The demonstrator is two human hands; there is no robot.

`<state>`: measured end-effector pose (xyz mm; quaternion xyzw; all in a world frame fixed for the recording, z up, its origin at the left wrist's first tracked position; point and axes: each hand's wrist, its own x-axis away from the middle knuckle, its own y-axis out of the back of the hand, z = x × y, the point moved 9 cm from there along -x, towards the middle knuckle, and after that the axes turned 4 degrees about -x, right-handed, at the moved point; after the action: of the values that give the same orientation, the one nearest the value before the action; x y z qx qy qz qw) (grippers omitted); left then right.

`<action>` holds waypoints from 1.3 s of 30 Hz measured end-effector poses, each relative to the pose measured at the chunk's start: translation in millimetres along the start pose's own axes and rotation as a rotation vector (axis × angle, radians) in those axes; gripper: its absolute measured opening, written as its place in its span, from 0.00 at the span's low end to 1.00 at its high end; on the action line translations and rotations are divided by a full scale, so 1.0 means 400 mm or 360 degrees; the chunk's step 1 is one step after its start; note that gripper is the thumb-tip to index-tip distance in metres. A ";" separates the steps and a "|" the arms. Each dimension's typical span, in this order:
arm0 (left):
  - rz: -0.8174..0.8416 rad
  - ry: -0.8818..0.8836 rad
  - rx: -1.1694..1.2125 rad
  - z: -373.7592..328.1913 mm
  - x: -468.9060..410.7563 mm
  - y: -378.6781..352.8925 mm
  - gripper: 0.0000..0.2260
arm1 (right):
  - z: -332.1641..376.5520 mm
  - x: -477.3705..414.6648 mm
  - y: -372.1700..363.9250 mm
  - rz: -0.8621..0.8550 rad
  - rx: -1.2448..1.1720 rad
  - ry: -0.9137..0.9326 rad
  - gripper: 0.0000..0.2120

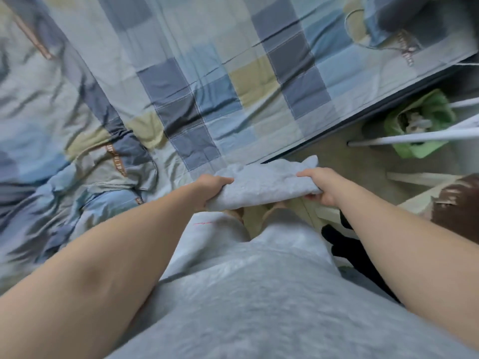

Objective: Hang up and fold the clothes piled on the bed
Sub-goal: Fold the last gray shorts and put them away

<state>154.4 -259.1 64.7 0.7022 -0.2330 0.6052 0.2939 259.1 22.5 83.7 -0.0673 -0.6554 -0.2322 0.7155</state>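
Observation:
A folded light grey garment is held flat in the air just off the bed's corner, in front of my body. My left hand grips its left end, thumb on top and fingers curled underneath. My right hand grips its right end the same way. The bed lies ahead and to the left, covered by a blue, grey and yellow checked quilt with rumpled folds at the left.
A green bag with things in it sits on the floor at the right, beside white rods of a rack. A brown and cream object stands at the far right. The bed's edge runs diagonally toward the upper right.

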 end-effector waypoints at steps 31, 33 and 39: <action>0.0492 -0.1919 -0.0727 -0.322 1.095 -0.899 0.07 | -0.689 0.933 0.953 -0.0480 -0.1886 0.1468 0.12; 0.0588 -0.1983 -0.0799 -0.259 1.153 -1.031 0.07 | -0.821 0.962 1.018 -0.0534 -0.1996 0.1497 0.11; 0.0960 -0.2055 -0.1197 -0.046 1.285 -1.427 0.08 | -1.224 1.024 1.129 -0.0756 -0.2482 0.1440 0.23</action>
<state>612.8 178.7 499.0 0.6743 -0.7245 0.0143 0.1420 906.2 125.2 510.2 -0.2959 0.0304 -0.7512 0.5892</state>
